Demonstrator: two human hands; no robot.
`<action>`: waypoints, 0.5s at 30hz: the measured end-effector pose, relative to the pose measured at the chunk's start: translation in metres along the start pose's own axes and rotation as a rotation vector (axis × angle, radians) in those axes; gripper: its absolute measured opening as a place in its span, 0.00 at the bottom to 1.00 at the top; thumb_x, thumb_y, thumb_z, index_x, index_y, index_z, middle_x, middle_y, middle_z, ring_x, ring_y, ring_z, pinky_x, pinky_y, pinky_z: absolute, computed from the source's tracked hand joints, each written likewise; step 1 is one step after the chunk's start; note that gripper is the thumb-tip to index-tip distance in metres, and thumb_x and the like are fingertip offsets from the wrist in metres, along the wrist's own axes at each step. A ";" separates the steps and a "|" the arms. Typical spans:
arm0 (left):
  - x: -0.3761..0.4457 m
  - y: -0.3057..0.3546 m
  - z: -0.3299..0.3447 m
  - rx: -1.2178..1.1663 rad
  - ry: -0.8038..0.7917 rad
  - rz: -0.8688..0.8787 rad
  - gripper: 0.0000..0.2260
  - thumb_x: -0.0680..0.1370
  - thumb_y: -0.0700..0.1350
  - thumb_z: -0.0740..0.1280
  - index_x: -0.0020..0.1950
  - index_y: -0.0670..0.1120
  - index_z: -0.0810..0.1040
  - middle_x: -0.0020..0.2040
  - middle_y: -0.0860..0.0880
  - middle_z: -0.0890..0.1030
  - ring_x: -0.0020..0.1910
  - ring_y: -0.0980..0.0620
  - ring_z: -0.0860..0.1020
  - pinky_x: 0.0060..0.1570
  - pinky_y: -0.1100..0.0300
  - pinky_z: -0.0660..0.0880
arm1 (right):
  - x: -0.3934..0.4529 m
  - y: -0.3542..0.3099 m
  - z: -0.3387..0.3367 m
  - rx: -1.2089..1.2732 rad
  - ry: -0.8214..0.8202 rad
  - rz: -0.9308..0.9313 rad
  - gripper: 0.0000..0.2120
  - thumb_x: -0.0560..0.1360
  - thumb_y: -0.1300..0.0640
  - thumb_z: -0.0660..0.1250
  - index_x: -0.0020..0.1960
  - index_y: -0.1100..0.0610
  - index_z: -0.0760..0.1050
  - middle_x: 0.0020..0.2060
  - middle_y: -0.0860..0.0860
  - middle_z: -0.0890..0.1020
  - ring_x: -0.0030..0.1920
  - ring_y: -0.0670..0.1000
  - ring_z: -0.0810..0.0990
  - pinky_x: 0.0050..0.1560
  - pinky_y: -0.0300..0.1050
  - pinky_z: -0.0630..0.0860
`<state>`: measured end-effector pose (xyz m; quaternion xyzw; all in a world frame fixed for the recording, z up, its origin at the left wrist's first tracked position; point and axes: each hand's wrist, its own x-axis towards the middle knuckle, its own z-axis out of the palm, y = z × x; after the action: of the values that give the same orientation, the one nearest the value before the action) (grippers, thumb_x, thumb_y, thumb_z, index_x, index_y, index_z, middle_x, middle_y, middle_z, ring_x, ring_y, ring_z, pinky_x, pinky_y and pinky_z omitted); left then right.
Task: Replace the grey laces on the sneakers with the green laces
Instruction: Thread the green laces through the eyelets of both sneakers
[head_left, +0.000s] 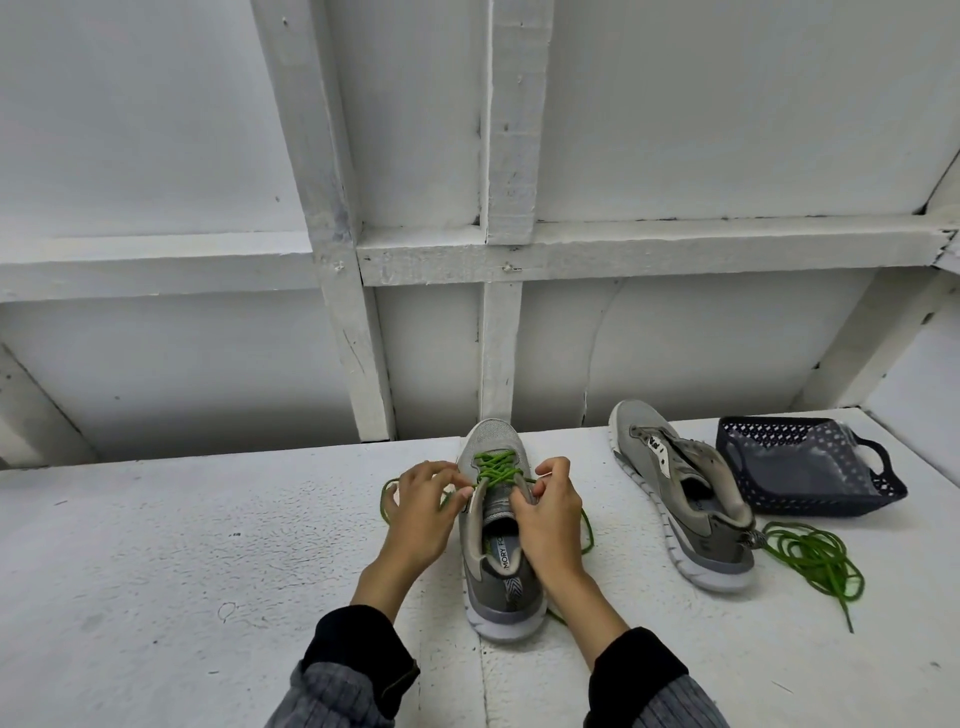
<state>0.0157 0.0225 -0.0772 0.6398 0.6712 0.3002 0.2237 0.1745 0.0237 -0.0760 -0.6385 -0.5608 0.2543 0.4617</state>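
I take the near sneaker (498, 525) as my landmark; it stands upright on the white bench (182, 545), toe pointing away from me. A green lace (493, 470) already criss-crosses its lower eyelets, so I judge the step in hand to be threading the upper eyelets of this shoe.

My left hand (423, 512) sits at the sneaker's left edge, fingers curled, pinching the lace where it leaves the eyelets; the slack loops out further left on the bench. My right hand (550, 512) is at the right edge of the tongue, fingers bent inward. It seems to grip the other lace end or the eyelet flap, but I cannot tell which. That side's slack trails down the sneaker's right side toward the heel.

To the right of my landmark lies the second sneaker (680, 499), tipped on its side and, as far as I can see, with no lace in it. Just right of its heel a spare lace (815, 561) lies in a loose coil. Behind that coil sits a dark basket (810, 462). I see no grey laces anywhere.

Next, I think, I must draw both ends even, cross them and feed each tip through the next free eyelet, keeping the tension steady so the lower rows do not loosen.
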 end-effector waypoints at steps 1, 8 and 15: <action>0.000 0.000 0.000 0.002 0.007 -0.006 0.03 0.80 0.53 0.64 0.47 0.60 0.76 0.58 0.61 0.74 0.66 0.55 0.64 0.65 0.53 0.51 | 0.000 0.000 0.000 -0.002 -0.001 0.000 0.15 0.72 0.63 0.70 0.51 0.56 0.65 0.37 0.51 0.73 0.36 0.47 0.72 0.33 0.28 0.67; -0.002 0.000 0.005 -0.071 -0.035 -0.021 0.11 0.83 0.51 0.54 0.44 0.52 0.71 0.45 0.55 0.77 0.51 0.52 0.72 0.55 0.53 0.55 | 0.002 0.004 0.003 -0.027 -0.022 -0.003 0.13 0.72 0.63 0.69 0.52 0.55 0.68 0.38 0.52 0.74 0.37 0.48 0.72 0.33 0.28 0.67; -0.002 0.002 0.006 -0.226 0.063 -0.127 0.21 0.84 0.52 0.56 0.32 0.51 0.73 0.32 0.55 0.78 0.36 0.55 0.75 0.48 0.52 0.67 | 0.003 0.005 0.002 -0.046 -0.011 -0.021 0.10 0.72 0.63 0.70 0.49 0.55 0.72 0.39 0.50 0.73 0.38 0.47 0.72 0.34 0.28 0.65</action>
<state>0.0217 0.0215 -0.0801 0.5572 0.6789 0.3790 0.2917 0.1762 0.0270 -0.0810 -0.6417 -0.5756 0.2399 0.4466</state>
